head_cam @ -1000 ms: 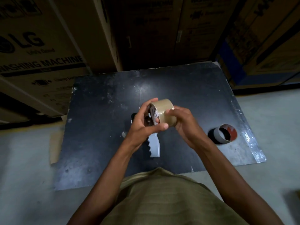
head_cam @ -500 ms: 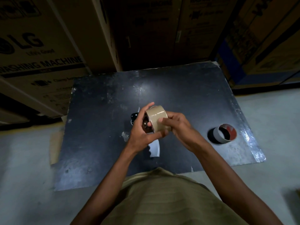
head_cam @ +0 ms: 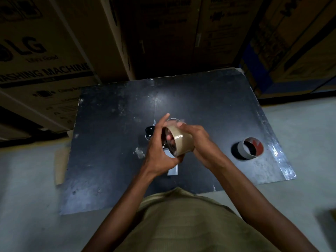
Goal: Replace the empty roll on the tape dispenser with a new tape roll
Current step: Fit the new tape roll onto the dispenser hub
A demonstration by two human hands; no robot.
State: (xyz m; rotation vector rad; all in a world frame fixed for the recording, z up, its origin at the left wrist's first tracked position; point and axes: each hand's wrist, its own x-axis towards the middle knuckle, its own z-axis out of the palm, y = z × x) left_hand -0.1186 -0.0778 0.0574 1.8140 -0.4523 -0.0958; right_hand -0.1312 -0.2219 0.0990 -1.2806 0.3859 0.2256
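A brown tape roll (head_cam: 182,142) is held above the middle of the dark board (head_cam: 112,142), tilted so its hollow core faces left. My left hand (head_cam: 160,153) grips its near and left rim, index finger raised. My right hand (head_cam: 198,142) holds its right side. Below them lies the tape dispenser: its black head (head_cam: 150,131) shows to the left of my left hand and its pale handle (head_cam: 172,170) pokes out toward me. The rest of the dispenser is hidden by my hands. An empty grey roll core (head_cam: 248,148) stands on the board at the right.
The board lies on a pale floor (head_cam: 27,188). Large cardboard cartons (head_cam: 45,51) are stacked along its far side and at the right (head_cam: 300,42). A brown cardboard scrap (head_cam: 61,164) sticks out from under the board's left edge.
Both hands have lowered the tape roll toward the dispenser and turned it, so the open core now faces left. The grey core has not moved.
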